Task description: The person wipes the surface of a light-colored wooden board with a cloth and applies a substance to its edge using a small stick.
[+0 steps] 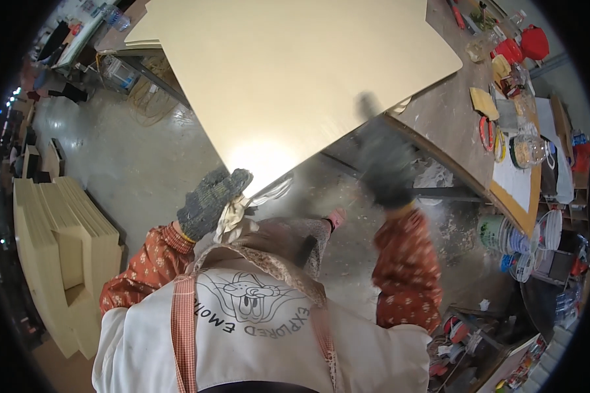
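A large pale yellow sheet (295, 72) lies across the table, with one corner jutting out toward me. My left hand (213, 200), in a dark grey knit glove, is closed around that near corner. Crumpled white cloth (233, 219) hangs right beside the glove, against my apron; whether the fingers also touch it, I cannot tell. At the sheet's right-hand edge is my right hand (387, 160), also in a dark glove. Motion smears its fingers, and whether they touch the sheet does not show.
Right of the sheet, the brown tabletop (449, 118) carries red-handled scissors (486, 134), a yellow roll (500, 144), a clear jar (528, 150) and a yellow pad (484, 103). Buckets (495, 232) stand below its right end. Stacked pale boards (59, 255) stand on the floor at left.
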The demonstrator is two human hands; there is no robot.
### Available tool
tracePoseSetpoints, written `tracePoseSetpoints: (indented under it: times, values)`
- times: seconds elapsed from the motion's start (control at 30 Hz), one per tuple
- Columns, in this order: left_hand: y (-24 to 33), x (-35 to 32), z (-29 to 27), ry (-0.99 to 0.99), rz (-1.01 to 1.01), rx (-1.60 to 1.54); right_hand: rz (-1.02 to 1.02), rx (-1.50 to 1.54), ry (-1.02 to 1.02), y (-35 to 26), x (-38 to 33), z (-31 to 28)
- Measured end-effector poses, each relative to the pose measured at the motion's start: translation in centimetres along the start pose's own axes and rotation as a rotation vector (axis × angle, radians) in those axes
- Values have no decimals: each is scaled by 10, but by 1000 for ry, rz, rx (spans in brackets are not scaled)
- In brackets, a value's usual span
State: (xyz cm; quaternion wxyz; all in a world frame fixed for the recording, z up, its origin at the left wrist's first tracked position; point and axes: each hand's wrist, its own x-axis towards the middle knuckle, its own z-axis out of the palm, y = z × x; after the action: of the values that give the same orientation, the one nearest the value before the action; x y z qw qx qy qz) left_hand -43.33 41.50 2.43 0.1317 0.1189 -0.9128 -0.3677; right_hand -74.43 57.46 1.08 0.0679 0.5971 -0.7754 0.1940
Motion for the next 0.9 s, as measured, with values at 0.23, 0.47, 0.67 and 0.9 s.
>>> tracePoseSetpoints:
  times: [0.23, 0.47, 0.67, 0.9]
  values:
    - [-42, -45, 3, -30, -469, -859, -6, -58, 9, -89, -19, 19]
    - [-58, -55, -8, 82, -511, -786, -126, 134, -8, -115, -33, 14]
    - [-66, -68, -2, 105, -723, -967, 129, -63, 6, -63, -18, 7]
    - [-37, -53, -15, -8, -545, -804, -243, 426, -274, -160, -33, 0]
